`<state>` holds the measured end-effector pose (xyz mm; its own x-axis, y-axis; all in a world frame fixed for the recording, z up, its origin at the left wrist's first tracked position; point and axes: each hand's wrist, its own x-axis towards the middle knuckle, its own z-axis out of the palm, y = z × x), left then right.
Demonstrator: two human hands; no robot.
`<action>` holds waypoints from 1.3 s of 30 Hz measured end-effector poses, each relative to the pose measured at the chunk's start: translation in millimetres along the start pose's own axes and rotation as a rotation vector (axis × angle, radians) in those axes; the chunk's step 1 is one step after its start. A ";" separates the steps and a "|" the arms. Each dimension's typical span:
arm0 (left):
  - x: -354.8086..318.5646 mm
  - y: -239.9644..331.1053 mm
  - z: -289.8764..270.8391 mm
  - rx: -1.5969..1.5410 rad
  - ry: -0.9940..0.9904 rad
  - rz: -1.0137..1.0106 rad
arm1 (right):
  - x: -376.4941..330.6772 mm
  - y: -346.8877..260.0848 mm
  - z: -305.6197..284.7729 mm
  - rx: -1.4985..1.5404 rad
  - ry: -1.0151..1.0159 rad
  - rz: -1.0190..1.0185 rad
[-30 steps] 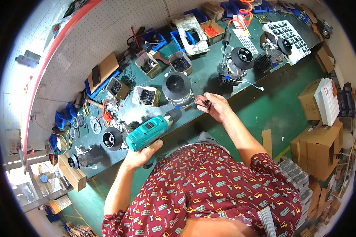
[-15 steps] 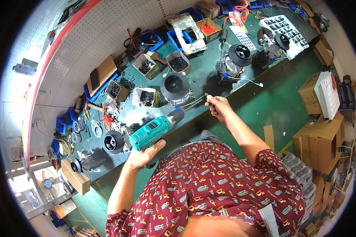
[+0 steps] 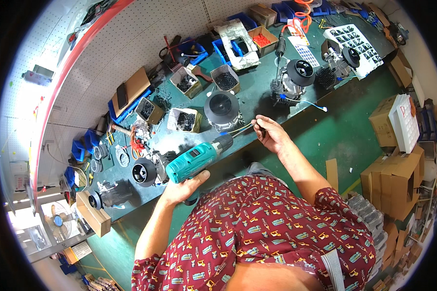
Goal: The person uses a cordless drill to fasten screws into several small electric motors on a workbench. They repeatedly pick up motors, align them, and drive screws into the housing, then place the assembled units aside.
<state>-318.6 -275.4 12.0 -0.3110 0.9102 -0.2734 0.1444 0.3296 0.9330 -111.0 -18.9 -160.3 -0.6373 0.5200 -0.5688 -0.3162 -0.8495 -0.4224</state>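
My left hand is wrapped round the grip of a teal cordless drill. The drill's long bit points right and away, along the bench's front edge. Near the bit's tip, my right hand has thumb and forefinger pinched together; whatever is between them is too small to make out. A thin yellowish wire runs to those fingertips from a blue fitting at the base of a motor unit with a round black fan housing. That unit sits on the bench just beyond the drill.
On the green bench stand more blower units with black housings. Boxes of small black parts lie behind the drill. A white tray of parts is far right. Cardboard boxes stand on the floor at right.
The view has shifted a little, so the bench appears farther right. My right fingertips have come slightly nearer to the drill. My left hand still holds the drill.
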 end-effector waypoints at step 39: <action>139.6 176.7 -0.2 0.976 -0.397 0.142 | 26.5 4.8 33.2 -0.433 -0.194 -0.088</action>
<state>-336.6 -90.2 138.8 0.0712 0.9146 -0.3979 0.9013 0.1119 0.4185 -152.8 -12.2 -154.0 -0.7534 0.5271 -0.3931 -0.0792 -0.6662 -0.7415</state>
